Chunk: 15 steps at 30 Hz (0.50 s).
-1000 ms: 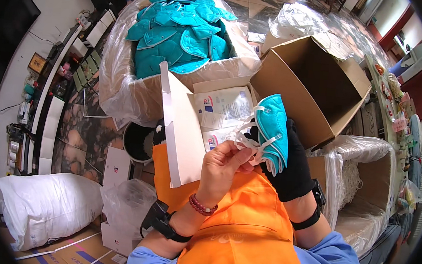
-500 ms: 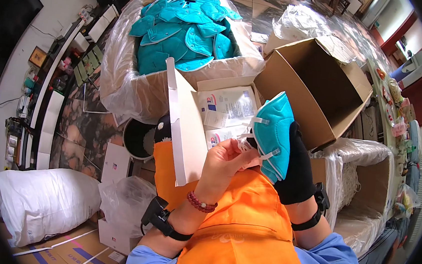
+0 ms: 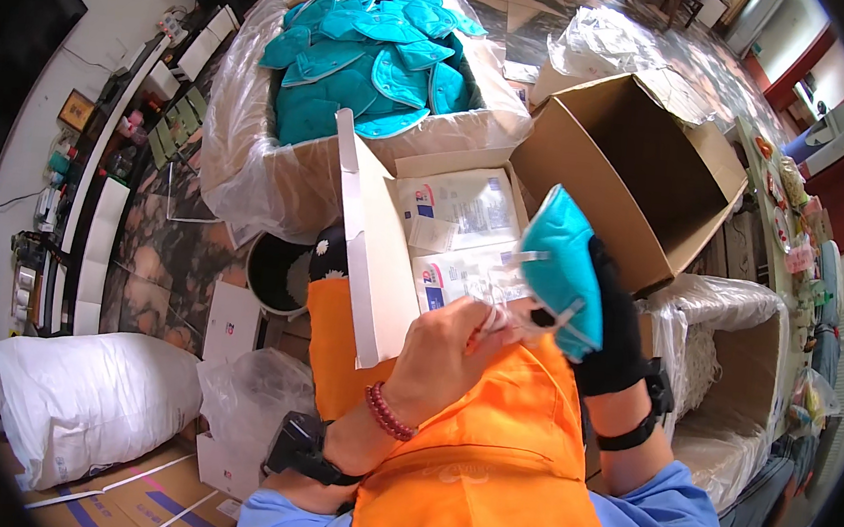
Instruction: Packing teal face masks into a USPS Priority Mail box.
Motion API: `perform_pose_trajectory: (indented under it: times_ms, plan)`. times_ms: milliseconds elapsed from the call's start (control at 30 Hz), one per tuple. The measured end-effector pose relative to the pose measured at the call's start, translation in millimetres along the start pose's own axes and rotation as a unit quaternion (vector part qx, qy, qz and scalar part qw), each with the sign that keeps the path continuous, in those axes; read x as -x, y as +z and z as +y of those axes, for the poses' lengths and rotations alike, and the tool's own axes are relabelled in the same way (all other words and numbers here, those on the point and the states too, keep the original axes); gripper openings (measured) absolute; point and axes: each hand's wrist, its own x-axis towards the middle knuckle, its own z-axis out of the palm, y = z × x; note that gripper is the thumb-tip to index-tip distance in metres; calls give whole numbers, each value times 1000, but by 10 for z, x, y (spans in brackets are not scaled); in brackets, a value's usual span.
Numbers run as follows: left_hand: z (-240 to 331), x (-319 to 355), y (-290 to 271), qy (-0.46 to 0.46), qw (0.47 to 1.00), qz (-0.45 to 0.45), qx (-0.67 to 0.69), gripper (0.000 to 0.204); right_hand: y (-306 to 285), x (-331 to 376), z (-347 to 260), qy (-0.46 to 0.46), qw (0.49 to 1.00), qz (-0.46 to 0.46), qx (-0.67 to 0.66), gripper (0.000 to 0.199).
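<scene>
While a big plastic-lined carton [image 3: 280,166] sits up at the left heaped with teal masks [image 3: 370,53], the white box [image 3: 383,250] just below it stands open with its lid up, and flat clear packets [image 3: 461,217] lie inside. Further right, a brown cardboard box [image 3: 631,171] gapes on its side, nothing showing inside, and at the far right another lined carton [image 3: 737,331] holds something pale and stringy, hard to make out. Down on the floor at the left there's a stuffed white sack [image 3: 89,400], small white cartons [image 3: 231,322], a crumpled clear bag [image 3: 240,398] and a dark round bin [image 3: 276,271]; patterned marble tile runs off toward a doorway at the top right, with shelving along the left wall. Now the hands, over an orange apron [image 3: 466,448]: the left hand [image 3: 449,351], bare with a red bead bracelet, has its fingers pinched shut on the white strap of a teal mask [image 3: 562,271], and the right hand [image 3: 612,330], in a black glove, is clamped around that mask's back edge, holding it upright in front of the white box. Compared with a second ago, the mask has swung round to show its full teal shell and sits a little higher, both hands staying on it.
</scene>
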Motion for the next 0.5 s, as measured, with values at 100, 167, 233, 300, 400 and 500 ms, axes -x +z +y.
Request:
perform_pose_trajectory:
  times_ms: [100,167,233,300,400,500]
  plan:
    - [-77,193,-108,-54,993,-56,87,18,-388,-50,-289,-22,999,-34,-8,42]
    - [-57,352,-139,-149,962,-93,211,12,-513,-48,-383,12,996,-85,-36,38]
    - [124,424,-259,-187,956,-95,203,10,-419,-16,-434,-12,999,0,-34,37]
    - [147,498,-332,-246,938,-116,217,11,-377,6,-449,-16,1000,14,-4,38]
    - [93,674,-361,-247,937,-108,224,14,-221,98,-556,-39,993,69,86,38]
    - [202,786,-509,-236,947,-116,184,11,-247,34,-590,-14,997,53,63,39]
